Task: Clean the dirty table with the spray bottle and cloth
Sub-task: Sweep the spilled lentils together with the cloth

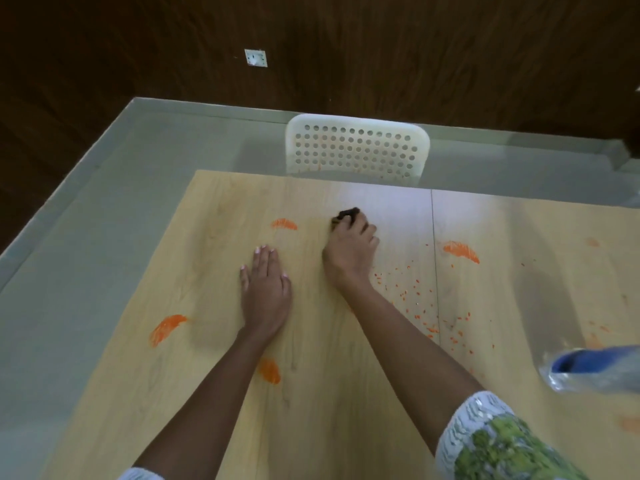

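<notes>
Sleeve (498,441): white and green patterned, lower right, on the right arm, nearest the camera.
Spray bottle (588,370): blurred, blue-topped, at the right edge on the table (346,393).
Left hand (266,289): flat, fingers straight and together, palm pressed on the wood.
Right hand (351,249): fingers curled round a small dark cloth (348,214), held against the tabletop.
Orange smears (166,329): several around both hands, with crumbs (415,299) right of the right forearm.
Chair (356,148): white, perforated back, beyond the far edge.

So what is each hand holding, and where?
The right hand grips a dark cloth, bunched under its fingers, only its far end showing. The left hand holds nothing; it rests flat on the table.
</notes>
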